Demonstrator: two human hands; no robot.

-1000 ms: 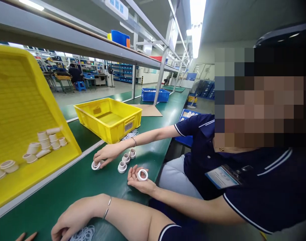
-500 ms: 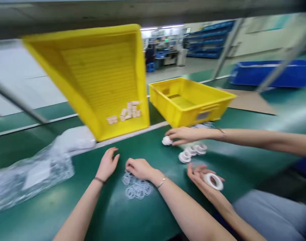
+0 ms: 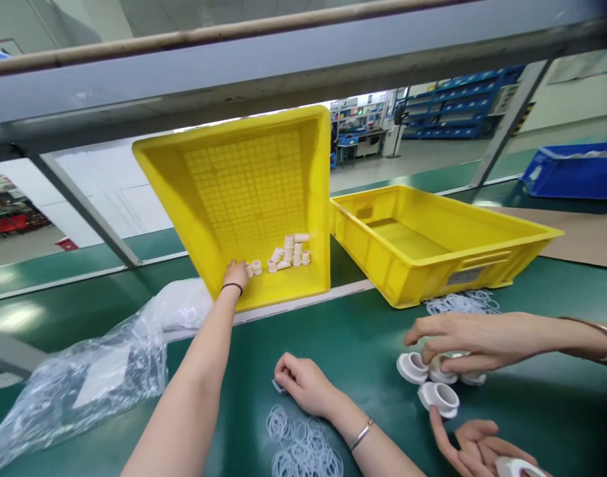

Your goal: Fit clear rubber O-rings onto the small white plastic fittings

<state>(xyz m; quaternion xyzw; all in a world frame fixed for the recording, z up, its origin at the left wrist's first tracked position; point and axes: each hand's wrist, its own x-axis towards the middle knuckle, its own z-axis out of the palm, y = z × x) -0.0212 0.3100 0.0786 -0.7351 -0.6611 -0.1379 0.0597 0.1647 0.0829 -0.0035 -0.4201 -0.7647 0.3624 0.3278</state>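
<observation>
My left hand (image 3: 236,273) reaches into the tilted yellow bin (image 3: 244,172), beside the leftmost of several short pale plastic tubes (image 3: 289,248). Its fingertips are mostly hidden, so I cannot tell whether they grip a tube. Low over the green table, my right hand (image 3: 303,381) is closed in a pinch on a thin translucent ring (image 3: 278,385). Just below it lies a loose pile of similar rings (image 3: 308,444).
A co-worker's hands (image 3: 467,341) handle white flanged collars (image 3: 411,368) at right. Behind them stands a second yellow bin (image 3: 407,278), more rings (image 3: 462,303) by its base. A clear plastic bag (image 3: 99,371) lies left. A shelf beam (image 3: 264,73) crosses above.
My left hand has moved from the table up and forward into the tilted bin. My right hand has lifted off the pile with a ring. The view has shifted.
</observation>
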